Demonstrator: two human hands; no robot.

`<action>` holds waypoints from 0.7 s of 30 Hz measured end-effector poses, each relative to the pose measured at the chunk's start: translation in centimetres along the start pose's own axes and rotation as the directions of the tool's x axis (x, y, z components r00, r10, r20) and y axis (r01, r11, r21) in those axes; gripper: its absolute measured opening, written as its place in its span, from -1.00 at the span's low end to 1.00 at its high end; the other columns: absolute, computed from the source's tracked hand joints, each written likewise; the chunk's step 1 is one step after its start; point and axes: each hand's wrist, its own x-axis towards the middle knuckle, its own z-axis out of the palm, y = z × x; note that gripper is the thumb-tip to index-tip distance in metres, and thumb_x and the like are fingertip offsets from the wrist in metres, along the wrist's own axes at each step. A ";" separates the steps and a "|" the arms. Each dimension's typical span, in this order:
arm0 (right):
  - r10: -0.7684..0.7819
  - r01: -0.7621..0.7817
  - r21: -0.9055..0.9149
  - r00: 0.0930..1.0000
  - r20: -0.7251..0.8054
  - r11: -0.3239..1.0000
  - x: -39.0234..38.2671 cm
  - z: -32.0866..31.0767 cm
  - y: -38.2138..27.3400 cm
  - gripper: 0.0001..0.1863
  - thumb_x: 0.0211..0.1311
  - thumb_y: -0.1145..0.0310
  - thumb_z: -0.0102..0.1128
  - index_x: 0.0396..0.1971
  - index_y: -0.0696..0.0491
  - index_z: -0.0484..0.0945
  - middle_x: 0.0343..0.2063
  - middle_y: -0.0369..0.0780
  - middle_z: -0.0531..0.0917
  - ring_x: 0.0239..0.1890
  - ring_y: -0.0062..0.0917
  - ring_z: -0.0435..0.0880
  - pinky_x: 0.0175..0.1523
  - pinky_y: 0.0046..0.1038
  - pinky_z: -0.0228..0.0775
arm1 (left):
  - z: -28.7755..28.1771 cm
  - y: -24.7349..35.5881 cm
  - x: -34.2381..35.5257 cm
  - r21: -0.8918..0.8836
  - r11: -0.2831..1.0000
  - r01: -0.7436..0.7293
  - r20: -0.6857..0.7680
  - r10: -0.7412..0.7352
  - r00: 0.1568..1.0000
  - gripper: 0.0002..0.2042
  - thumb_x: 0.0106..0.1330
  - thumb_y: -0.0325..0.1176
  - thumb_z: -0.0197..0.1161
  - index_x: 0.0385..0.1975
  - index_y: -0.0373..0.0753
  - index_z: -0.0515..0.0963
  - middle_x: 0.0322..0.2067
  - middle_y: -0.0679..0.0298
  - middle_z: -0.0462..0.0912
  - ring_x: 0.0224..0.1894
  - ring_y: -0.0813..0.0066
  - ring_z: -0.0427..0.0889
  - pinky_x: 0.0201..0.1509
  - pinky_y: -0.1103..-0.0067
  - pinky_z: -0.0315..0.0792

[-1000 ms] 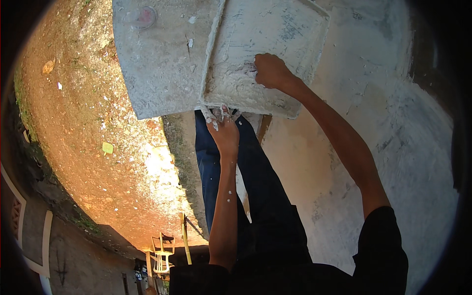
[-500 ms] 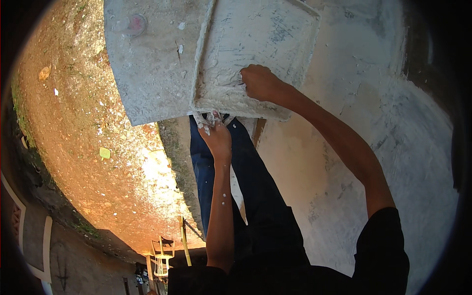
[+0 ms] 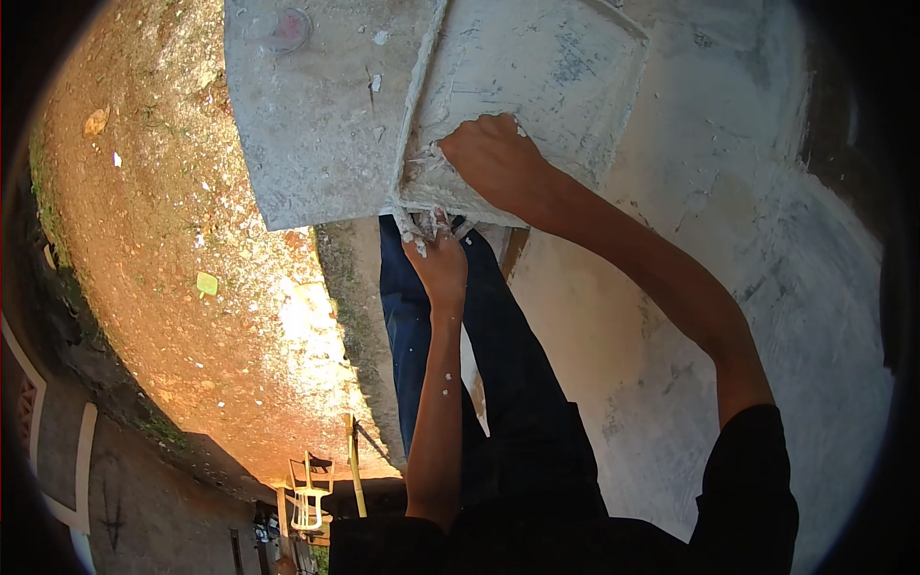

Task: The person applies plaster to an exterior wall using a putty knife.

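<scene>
A shallow tray (image 3: 419, 88) with raised rims is coated in pale, wet-looking plaster. My right hand (image 3: 491, 161) is closed low over the tray's near left part, its knuckles up. Its fingertips are hidden, and I cannot make out what they hold. Just below the tray's near left corner is my left hand (image 3: 438, 268), its white-smeared fingers apart. Lumps of plaster cling to those fingers, and whether they touch the rim is unclear.
Left of the tray lies a grey sheet (image 3: 316, 129) with a clear round container (image 3: 289, 29) and white scraps on it. A smeared pale floor (image 3: 690, 287) spreads to the right. Sunlit dirt (image 3: 172, 249) lies left; a wooden chair (image 3: 309, 498) stands at lower left.
My right hand has moved left across the tray, closer to its left rim. My left hand stays by the near left corner. The whole view has shifted slightly.
</scene>
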 end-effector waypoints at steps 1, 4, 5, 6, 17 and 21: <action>0.044 -0.039 -0.056 0.994 0.102 0.998 0.5 -0.2 -0.6 -0.90 -0.13 0.58 -0.01 -0.54 0.09 0.45 -0.52 -0.16 0.50 -0.37 -0.31 0.48 -0.26 -0.31 0.21 | -0.1 -0.1 0.0 0.007 0.999 -0.046 -0.012 0.046 0.999 -0.73 0.18 -0.48 0.01 -0.18 -0.51 0.26 -0.26 0.05 0.42 -0.26 0.43 0.38 -0.16 0.57 0.27; 0.052 -0.035 -0.134 0.991 0.126 0.990 1.6 -1.2 -1.3 -0.91 -0.15 0.53 0.05 -0.55 0.11 0.50 -0.57 -0.18 0.53 -0.39 -0.35 0.53 -0.24 -0.37 0.30 | 0.2 0.9 -0.6 -0.014 0.995 -0.094 -0.020 0.093 0.995 -0.77 0.17 -0.49 0.02 -0.23 -0.51 0.30 -0.30 0.06 0.44 -0.29 0.45 0.38 -0.17 0.58 0.27; 0.052 -0.035 -0.137 0.991 0.126 0.990 1.7 -1.0 -1.3 -0.91 -0.15 0.53 0.05 -0.55 0.11 0.50 -0.57 -0.18 0.53 -0.39 -0.35 0.53 -0.24 -0.37 0.30 | 0.2 0.9 -0.6 -0.004 0.994 -0.110 -0.015 0.110 0.994 -0.76 0.17 -0.49 0.02 -0.22 -0.51 0.30 -0.29 0.06 0.43 -0.28 0.44 0.38 -0.17 0.58 0.27; 0.022 -0.009 -0.137 0.995 0.096 0.990 1.9 -0.6 -1.0 -0.93 -0.17 0.53 0.06 -0.58 0.11 0.50 -0.58 -0.18 0.54 -0.40 -0.35 0.54 -0.26 -0.37 0.31 | 0.2 1.0 -0.6 0.007 0.992 -0.127 -0.009 0.127 0.992 -0.76 0.17 -0.49 0.02 -0.22 -0.51 0.29 -0.28 0.05 0.43 -0.27 0.44 0.38 -0.17 0.57 0.27; -0.157 0.177 -0.139 0.977 0.145 0.974 3.2 0.0 -0.6 -0.94 -0.13 0.52 0.06 -0.67 0.10 0.51 -0.58 -0.20 0.53 -0.41 -0.41 0.54 -0.34 -0.41 0.37 | 0.0 0.0 -0.5 0.006 0.992 -0.123 -0.001 0.123 0.992 -0.67 0.18 -0.38 0.04 -0.17 -0.51 0.26 -0.23 0.02 0.40 -0.20 0.35 0.38 -0.10 0.54 0.24; -0.267 0.317 -0.232 0.938 0.220 0.920 3.3 0.0 -0.6 -0.93 -0.15 0.49 0.06 -0.69 0.07 0.51 -0.62 -0.22 0.54 -0.45 -0.41 0.56 -0.38 -0.42 0.37 | -0.1 -0.1 -0.3 -0.001 0.994 -0.111 0.020 0.111 0.994 -0.61 0.19 -0.28 0.04 -0.16 -0.52 0.21 -0.21 0.00 0.39 -0.17 0.31 0.39 -0.08 0.53 0.22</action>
